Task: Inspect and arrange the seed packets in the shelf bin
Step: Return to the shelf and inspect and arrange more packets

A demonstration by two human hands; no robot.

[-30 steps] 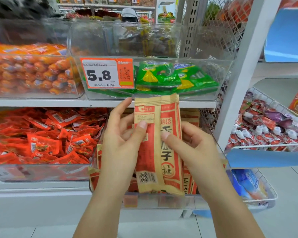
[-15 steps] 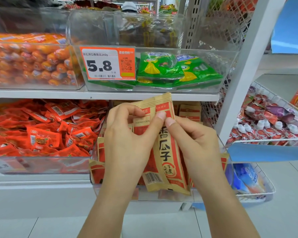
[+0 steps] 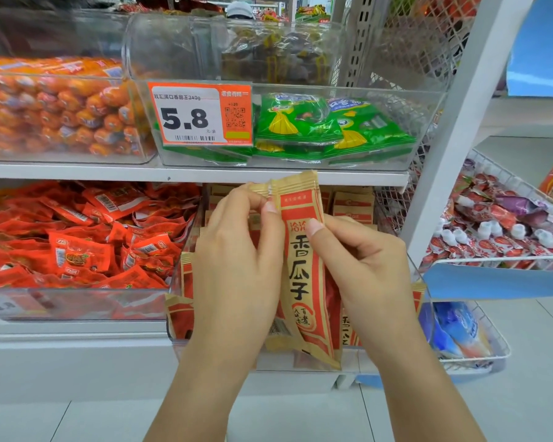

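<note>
We see the left hand (image 3: 237,260) with its fingers curled round the upper part of a tan-and-red seed packet (image 3: 302,275), thumb pressed on the packet's left edge near the top. A second packet seems to sit behind the first in the same hold, its barcoded lower end showing beside the left wrist, though we cannot tell how many are stacked there. The right hand (image 3: 367,269) pinches the same packet from its right edge, thumb on the printed front just below the top seal, the other fingers folded behind.

The packet stands nearly upright, its top slightly tilted to the right, held in front of the clear shelf bin (image 3: 423,301). Its top edge reaches the lip of the white shelf board (image 3: 77,172) above the bin; its bottom edge hangs level with the bin's front base.

Inside the bin, behind the held packet, more seed packets of the same kind (image 3: 353,205) stand in rows, and a few lean at the bin's front left corner.

Left of the bin lies a clear bin of red snack packs (image 3: 77,237). Above the bin, on the shelf board, sits a bin of green packs (image 3: 332,129) bearing an orange price tag (image 3: 201,114) marked 5.8. Right of the bin, a wire basket (image 3: 505,237) holds mixed small sweets.
</note>
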